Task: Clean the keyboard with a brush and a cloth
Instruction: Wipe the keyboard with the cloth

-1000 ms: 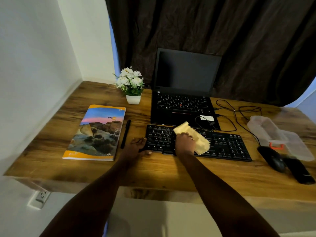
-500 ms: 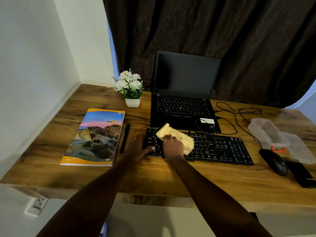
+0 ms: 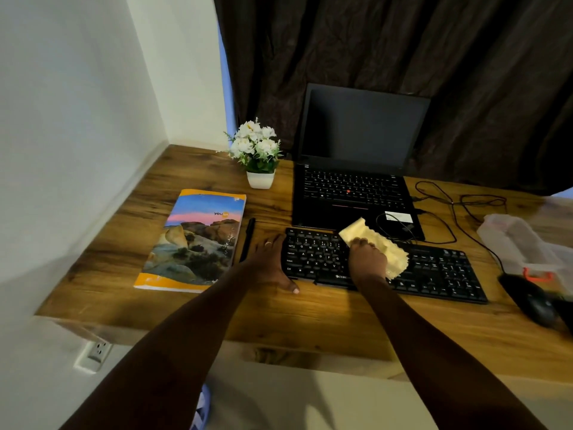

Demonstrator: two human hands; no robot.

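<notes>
Two bare hands work at the near middle of the grainy wooden desk [image 3: 310, 321]. A flat black keyboard [image 3: 434, 271] lies there, just in front of an open matte laptop [image 3: 356, 193]. Her right hand [image 3: 367, 262] presses down closed on a crumpled, soft yellow cloth [image 3: 392, 254] over the keys. Her left hand [image 3: 268, 262] lies spread flat, gripping nothing, against the keyboard's left end. A slim black pen [image 3: 248, 240] and glossy book [image 3: 195, 240] sit further left.

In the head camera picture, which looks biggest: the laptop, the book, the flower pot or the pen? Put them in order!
1. laptop
2. book
3. flower pot, counting its flowers
4. pen

The pot sits farther back, but the order still looks clear.
</notes>
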